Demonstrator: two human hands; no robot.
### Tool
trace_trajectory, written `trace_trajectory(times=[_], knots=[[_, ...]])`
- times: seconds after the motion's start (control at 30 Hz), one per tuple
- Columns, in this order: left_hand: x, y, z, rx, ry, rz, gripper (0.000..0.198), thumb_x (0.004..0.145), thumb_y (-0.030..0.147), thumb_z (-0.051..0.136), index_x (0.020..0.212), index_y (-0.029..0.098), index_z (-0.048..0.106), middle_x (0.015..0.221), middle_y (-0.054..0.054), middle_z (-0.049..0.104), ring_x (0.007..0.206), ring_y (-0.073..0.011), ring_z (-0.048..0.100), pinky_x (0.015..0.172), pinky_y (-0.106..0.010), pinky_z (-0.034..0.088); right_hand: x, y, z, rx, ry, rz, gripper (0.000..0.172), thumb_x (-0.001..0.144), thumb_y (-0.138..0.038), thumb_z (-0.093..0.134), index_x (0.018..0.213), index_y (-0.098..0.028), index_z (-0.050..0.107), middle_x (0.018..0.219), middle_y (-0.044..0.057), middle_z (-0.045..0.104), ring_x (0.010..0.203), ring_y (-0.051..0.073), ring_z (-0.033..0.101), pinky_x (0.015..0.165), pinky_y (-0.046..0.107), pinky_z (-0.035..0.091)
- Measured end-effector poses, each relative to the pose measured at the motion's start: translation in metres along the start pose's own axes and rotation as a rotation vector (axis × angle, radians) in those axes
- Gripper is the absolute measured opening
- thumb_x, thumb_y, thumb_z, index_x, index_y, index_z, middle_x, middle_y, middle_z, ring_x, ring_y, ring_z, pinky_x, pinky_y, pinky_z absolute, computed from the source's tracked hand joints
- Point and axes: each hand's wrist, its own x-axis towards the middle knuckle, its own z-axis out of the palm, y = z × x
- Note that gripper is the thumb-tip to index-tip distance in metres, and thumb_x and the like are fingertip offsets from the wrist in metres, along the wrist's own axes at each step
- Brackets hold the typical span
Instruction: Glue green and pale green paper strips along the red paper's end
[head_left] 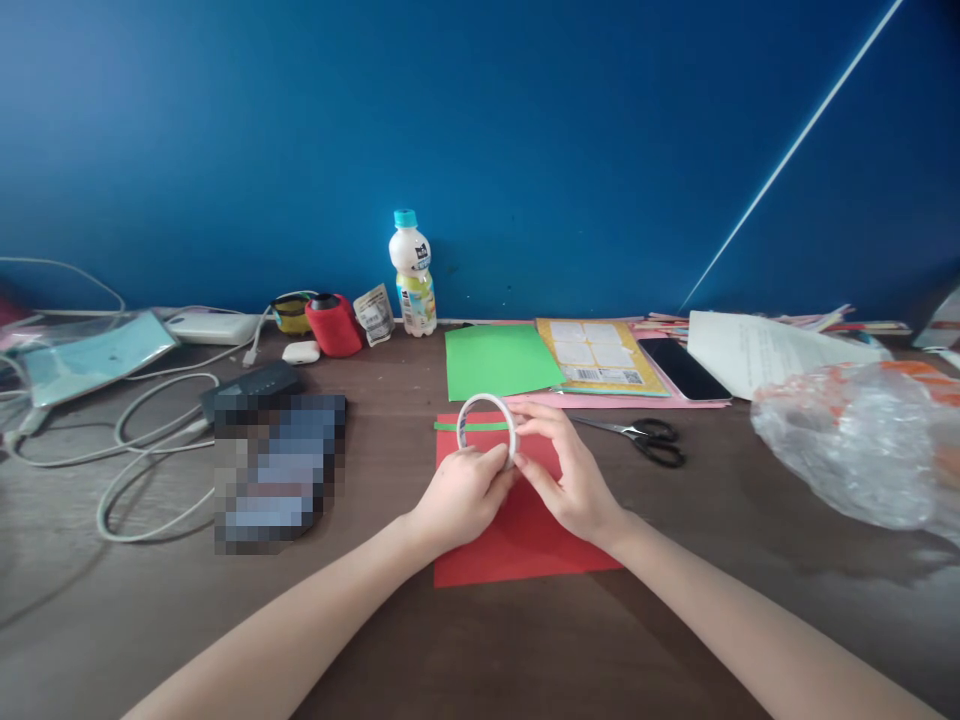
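Note:
A white roll of tape is held upright above a sheet of red paper. My left hand is closed around its lower edge, thumb on top. My right hand grips the roll's right edge, with the thumb low and the fingers higher up. Behind the roll, a narrow green paper strip lies across the top of the red sheet, partly visible through the ring. To the right of my right hand lie scissors with black handles.
Green paper, a yellow printed packet and a phone lie behind my hands. A bottle stands by the blue wall. Cables and a dark pixelated object are left, crumpled clear plastic right.

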Motion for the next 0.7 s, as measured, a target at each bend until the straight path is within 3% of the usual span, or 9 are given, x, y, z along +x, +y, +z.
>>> trace_trajectory(times=[0.13, 0.33, 0.7], knots=[[0.0003, -0.0011, 0.0003, -0.044, -0.022, -0.013, 0.019, 0.085, 0.019, 0.035, 0.065, 0.019, 0.038, 0.061, 0.0, 0.052, 0.055, -0.012, 0.047, 0.054, -0.024, 0.038, -0.0017, 0.0011, 0.0017, 0.072, 0.012, 0.019, 0.017, 0.084, -0.015, 0.047, 0.098, -0.024, 0.042, 0.125, 0.009, 0.045, 0.116, 0.02, 0.045, 0.096, 0.044, 0.04], [0.0005, -0.0019, 0.0002, -0.029, -0.018, -0.028, 0.022, 0.085, 0.022, 0.036, 0.063, 0.019, 0.037, 0.059, 0.002, 0.048, 0.052, -0.0105, 0.043, 0.051, -0.023, 0.035, -0.0013, 0.0005, 0.0002, -0.011, -0.027, 0.009, 0.037, 0.086, -0.017, 0.046, 0.121, -0.026, 0.041, 0.126, 0.008, 0.048, 0.122, 0.021, 0.04, 0.101, 0.045, 0.036], [0.0014, 0.0012, -0.0031, -0.228, -0.094, -0.124, 0.021, 0.084, 0.022, 0.037, 0.064, 0.019, 0.036, 0.056, 0.004, 0.046, 0.049, -0.0087, 0.042, 0.049, -0.021, 0.034, -0.0019, 0.001, 0.0024, 0.013, 0.003, 0.021, 0.024, 0.084, -0.017, 0.048, 0.108, -0.025, 0.047, 0.125, 0.007, 0.051, 0.118, 0.02, 0.045, 0.096, 0.045, 0.04]])
